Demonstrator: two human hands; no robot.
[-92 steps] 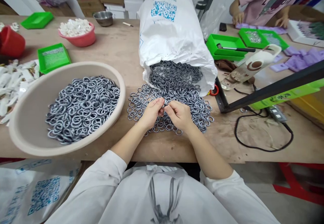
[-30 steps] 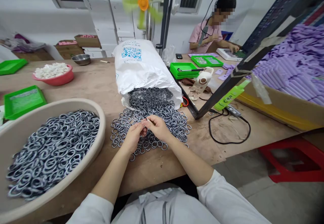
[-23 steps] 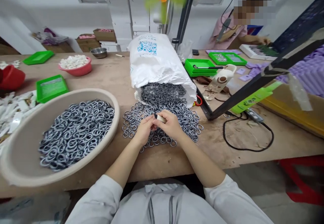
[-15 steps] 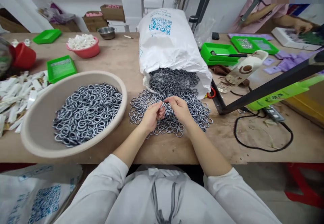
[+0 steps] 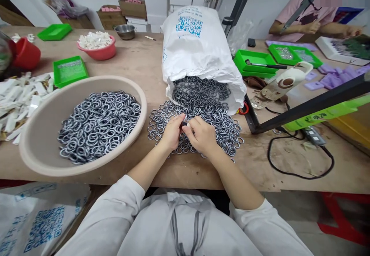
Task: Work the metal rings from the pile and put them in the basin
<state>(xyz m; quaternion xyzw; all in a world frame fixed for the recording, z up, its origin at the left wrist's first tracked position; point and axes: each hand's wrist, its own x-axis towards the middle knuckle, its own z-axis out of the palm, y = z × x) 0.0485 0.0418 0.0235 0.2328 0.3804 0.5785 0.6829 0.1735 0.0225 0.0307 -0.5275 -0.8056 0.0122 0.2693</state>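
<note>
My left hand (image 5: 172, 133) and my right hand (image 5: 201, 134) meet over a loose heap of dark grey rings (image 5: 225, 130) on the table. Both are closed, pinching a small dark ring (image 5: 184, 123) between their fingertips; most of it is covered by the fingers. Behind the hands a white sack (image 5: 196, 55) lies on its side, its mouth towards me, with more rings spilling out. Left of my hands stands a wide beige basin (image 5: 37, 140) holding a large pile of similar rings (image 5: 100, 127).
White plastic pieces (image 5: 14, 98) lie at the left, near a green tray (image 5: 56, 73) and a pink bowl (image 5: 101, 52). At right are a black metal frame (image 5: 312, 105), a black cable (image 5: 270, 159) and a bottle (image 5: 279, 80). A co-worker (image 5: 300, 21) sits at the far right.
My right hand has turned and its fingers have curled in against the left hand at the ring. The view has shifted slightly. The co-worker's arms have moved.
</note>
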